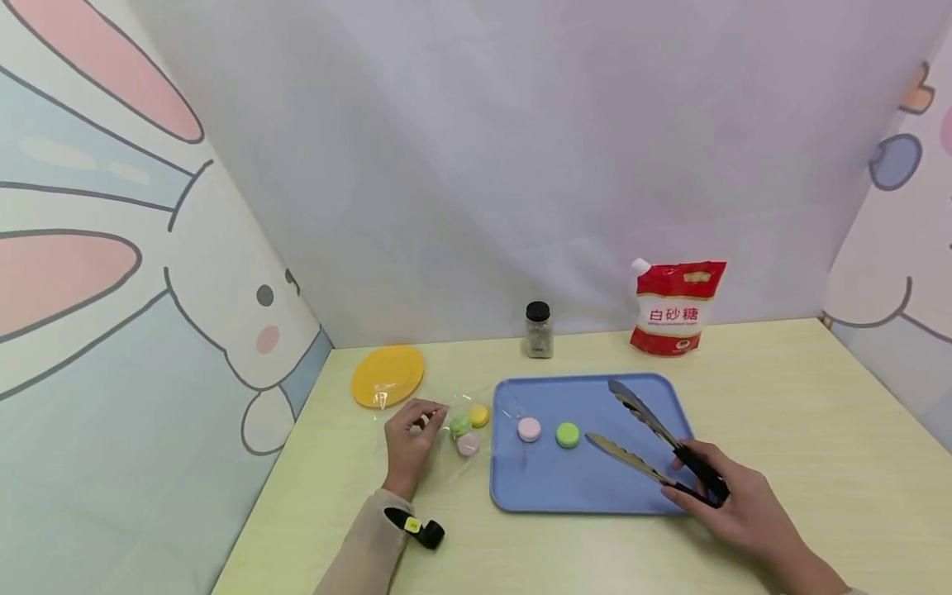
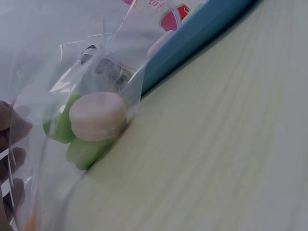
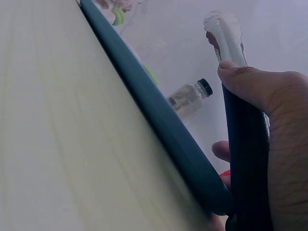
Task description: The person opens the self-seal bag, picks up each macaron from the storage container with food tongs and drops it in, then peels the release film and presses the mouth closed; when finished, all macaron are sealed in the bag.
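Observation:
My left hand (image 1: 409, 448) grips the edge of a clear plastic bag (image 2: 36, 166) on the table, left of the blue tray. Inside the bag lie a pink macaron (image 2: 97, 118), green macarons (image 2: 61, 122) and a yellow macaron (image 1: 478, 415). In my right hand (image 1: 744, 506) is a pair of metal tongs (image 3: 248, 159), held by its black handles. Their two arms are spread apart over the right side of the tray, with nothing between the tips. A pink macaron (image 1: 529, 430) and a green macaron (image 1: 568, 435) sit on the tray, left of the tong tips.
The blue tray (image 1: 587, 496) covers the middle of the table. Behind it stand a black-capped glass jar (image 1: 539, 335) and a red and white sugar pouch (image 1: 673, 310). A yellow plate (image 1: 390, 372) lies at the back left, partly under the bag's film.

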The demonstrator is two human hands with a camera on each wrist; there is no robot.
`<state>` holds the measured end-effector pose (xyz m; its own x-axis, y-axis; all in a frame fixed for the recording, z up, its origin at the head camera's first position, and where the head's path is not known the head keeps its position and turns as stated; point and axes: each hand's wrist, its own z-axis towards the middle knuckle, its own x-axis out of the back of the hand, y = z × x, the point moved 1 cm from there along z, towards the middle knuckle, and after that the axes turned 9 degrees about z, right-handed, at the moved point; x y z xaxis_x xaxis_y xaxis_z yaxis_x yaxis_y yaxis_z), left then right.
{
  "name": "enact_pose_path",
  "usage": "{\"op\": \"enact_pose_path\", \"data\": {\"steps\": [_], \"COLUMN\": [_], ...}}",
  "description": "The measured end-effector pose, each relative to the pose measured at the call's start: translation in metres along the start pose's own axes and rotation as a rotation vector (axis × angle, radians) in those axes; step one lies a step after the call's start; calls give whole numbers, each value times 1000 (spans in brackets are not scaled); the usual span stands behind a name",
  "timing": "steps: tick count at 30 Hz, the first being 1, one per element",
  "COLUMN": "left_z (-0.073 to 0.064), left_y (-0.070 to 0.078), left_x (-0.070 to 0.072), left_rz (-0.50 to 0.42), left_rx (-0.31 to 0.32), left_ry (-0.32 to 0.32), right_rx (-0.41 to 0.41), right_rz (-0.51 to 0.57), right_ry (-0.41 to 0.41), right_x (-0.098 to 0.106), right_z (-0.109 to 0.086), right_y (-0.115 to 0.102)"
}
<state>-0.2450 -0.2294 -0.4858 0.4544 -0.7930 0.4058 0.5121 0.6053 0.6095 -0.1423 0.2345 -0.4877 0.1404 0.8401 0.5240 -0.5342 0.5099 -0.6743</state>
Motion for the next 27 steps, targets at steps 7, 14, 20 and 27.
{"op": "enact_pose_path", "data": {"steps": [7,14,20,27], "left_z": [-2,2,2,1], "left_y": [1,0,-1,0], "left_x": [3,2,-1,-2], "left_rz": [3,-9,-12,-2], "left_rx": [-5,-30,-32,-45], "left_ry": [-6,-19,-8,9], "right_rx": [17,-17,-60,-185], "right_rz": [-3,-68,-332,-486], "right_ry": [-10,19,-21,-219], "right_x": [0,1,2,-10], "right_z": [-1,3,9,20], "right_y": [0,-1,-15,-40]}}
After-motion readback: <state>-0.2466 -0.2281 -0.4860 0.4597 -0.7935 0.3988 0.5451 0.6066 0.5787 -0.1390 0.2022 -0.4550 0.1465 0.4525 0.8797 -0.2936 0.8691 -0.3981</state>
